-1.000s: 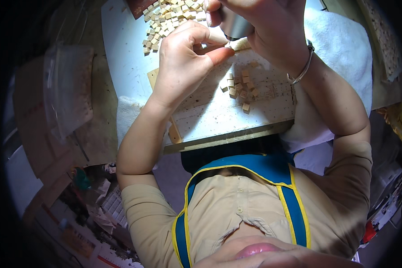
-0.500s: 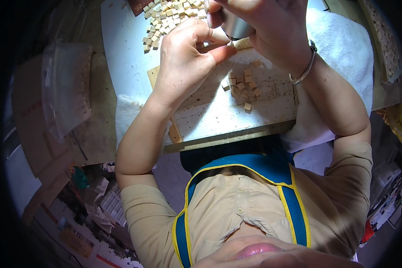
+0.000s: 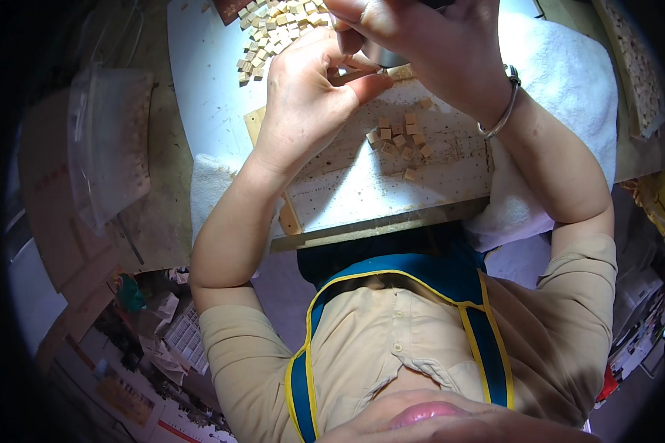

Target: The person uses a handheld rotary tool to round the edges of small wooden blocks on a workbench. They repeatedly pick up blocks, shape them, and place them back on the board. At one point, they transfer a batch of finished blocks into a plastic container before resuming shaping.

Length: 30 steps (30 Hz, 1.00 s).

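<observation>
My right hand (image 3: 440, 55), with a thin bracelet at its wrist, is wrapped round a silver metal cylindrical tool (image 3: 383, 57); its upper part is hidden by the fingers. Just below and left of the tool's end, my left hand (image 3: 310, 100) pinches with thumb and forefinger. Something tiny sits at those fingertips, too small to name. Nearer me, a small group of wooden cubes (image 3: 399, 140) lies on a stained white board (image 3: 347, 207). Beyond my left hand, many more pale wooden cubes (image 3: 281, 33) are strewn over a white sheet (image 3: 199, 81).
White towels (image 3: 561, 96) lie at the right and left of the board. A clear plastic tub (image 3: 111, 148) stands on the left, and a tray with a textured wooden-looking filling (image 3: 632, 70) is at the far right. A wooden strip (image 3: 391, 227) runs along the board's near edge.
My right hand and the metal tool have shifted slightly left and up, with the tool tilted differently. The left hand stays nearly still, still pinching.
</observation>
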### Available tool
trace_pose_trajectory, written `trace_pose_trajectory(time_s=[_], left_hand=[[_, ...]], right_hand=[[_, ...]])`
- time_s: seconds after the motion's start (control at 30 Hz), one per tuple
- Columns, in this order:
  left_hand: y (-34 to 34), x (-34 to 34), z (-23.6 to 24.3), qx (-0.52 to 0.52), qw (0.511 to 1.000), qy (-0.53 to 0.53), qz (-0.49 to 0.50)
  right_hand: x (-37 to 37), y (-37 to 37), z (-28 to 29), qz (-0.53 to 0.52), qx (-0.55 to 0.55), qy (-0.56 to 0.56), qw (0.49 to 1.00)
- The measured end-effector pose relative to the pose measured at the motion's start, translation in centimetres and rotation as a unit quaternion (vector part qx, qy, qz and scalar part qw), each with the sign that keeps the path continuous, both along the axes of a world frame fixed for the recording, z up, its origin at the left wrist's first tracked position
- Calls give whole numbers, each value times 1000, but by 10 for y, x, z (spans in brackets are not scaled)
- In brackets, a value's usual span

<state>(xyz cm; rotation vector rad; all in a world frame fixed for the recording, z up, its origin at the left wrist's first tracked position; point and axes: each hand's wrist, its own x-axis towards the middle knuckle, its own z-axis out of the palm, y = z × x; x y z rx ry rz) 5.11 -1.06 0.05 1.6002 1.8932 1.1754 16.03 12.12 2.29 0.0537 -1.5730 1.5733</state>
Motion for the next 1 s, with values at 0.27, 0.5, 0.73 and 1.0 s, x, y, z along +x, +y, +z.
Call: trace_pose_trajectory(time_s=[0.27, 0.5, 0.73, 1.0], left_hand=[[0, 2, 1, -8, 1000, 19, 8], [-2, 1, 3, -8, 1000, -5, 4], [-13, -4, 20, -64, 990, 0, -127], [13, -1, 21, 52, 984, 139, -103]], right_hand=[[3, -9, 0, 9, -34, -26, 999], [-3, -2, 8, 27, -77, 35, 996], [21, 32, 36, -5, -126, 120, 985], [20, 48, 45, -97, -185, 118, 971]])
